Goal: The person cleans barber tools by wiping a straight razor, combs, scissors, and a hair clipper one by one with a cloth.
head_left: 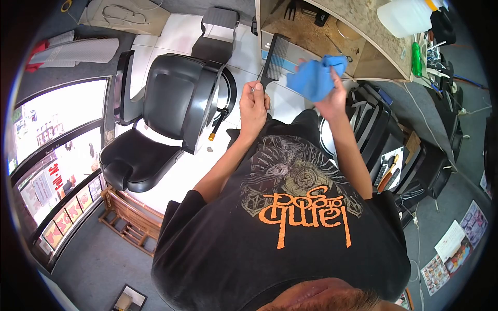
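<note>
My left hand [253, 109] is closed round the handle of a black comb [276, 56], which points up and away from me with its teeth on the right side. In my right hand [332, 97] is a crumpled blue cloth [314, 79], bunched between the fingers just right of the comb. Cloth and comb are close together, and whether they touch is hard to tell. Both hands are held out in front of my black T-shirt [306, 228].
A black barber chair [171, 98] stands to the left on white tiles. Ahead is a wooden shelf unit [371, 44] with scissors [340, 50] inside. On its top are a white plastic bottle [404, 18] and a green-handled screwdriver [416, 59]. A wooden bench [132, 215] is at lower left.
</note>
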Action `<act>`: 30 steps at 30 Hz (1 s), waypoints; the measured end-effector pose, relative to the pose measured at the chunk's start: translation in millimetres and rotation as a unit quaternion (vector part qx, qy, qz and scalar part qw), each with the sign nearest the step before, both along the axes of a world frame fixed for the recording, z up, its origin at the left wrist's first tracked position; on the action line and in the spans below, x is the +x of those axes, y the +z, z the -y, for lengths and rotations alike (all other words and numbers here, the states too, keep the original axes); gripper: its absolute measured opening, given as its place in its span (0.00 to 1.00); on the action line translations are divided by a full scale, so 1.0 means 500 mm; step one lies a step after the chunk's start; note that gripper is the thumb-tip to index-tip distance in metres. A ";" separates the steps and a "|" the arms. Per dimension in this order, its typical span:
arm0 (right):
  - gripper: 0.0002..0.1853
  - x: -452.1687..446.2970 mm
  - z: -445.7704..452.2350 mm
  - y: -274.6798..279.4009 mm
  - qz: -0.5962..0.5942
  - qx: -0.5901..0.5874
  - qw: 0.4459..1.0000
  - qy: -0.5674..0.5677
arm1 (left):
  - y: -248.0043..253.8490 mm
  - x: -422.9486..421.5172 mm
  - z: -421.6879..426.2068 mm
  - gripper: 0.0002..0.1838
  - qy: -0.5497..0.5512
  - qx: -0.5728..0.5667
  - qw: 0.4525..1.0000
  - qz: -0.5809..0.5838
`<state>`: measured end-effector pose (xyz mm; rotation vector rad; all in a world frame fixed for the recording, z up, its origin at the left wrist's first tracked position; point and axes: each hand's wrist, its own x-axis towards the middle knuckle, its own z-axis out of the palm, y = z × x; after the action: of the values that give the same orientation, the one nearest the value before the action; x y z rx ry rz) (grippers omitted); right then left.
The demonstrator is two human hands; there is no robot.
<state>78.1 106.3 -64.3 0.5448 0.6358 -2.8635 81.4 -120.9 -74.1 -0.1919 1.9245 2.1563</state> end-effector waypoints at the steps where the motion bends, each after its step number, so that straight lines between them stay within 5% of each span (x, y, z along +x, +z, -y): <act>1: 0.24 0.008 0.022 -0.004 -0.004 0.004 1.000 0.009 | 0.001 0.003 -0.004 0.15 -0.006 0.004 1.000 0.011; 9: 0.24 0.025 0.144 -0.029 0.059 0.029 0.998 0.023 | 0.007 0.010 -0.030 0.13 -0.009 0.047 0.999 0.014; 15: 0.23 0.028 0.122 -0.018 0.038 0.008 0.999 -0.034 | 0.039 -0.015 -0.020 0.13 0.091 0.148 0.984 0.047; 22: 0.22 0.047 0.153 0.001 0.037 0.259 0.965 -0.015 | 0.027 -0.017 -0.002 0.12 0.033 0.178 0.980 0.080; 27: 0.17 0.044 0.156 0.006 -0.137 0.532 0.835 -0.004 | 0.040 -0.012 -0.018 0.12 0.067 0.164 0.977 0.120; 30: 0.13 0.042 0.177 0.003 -0.123 0.534 0.835 -0.045 | 0.042 -0.005 -0.020 0.12 0.045 0.145 0.983 0.105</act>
<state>99.0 17.6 -62.7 0.2903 2.3177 -2.3907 79.0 -110.7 -53.0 -0.4395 1.4946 2.3362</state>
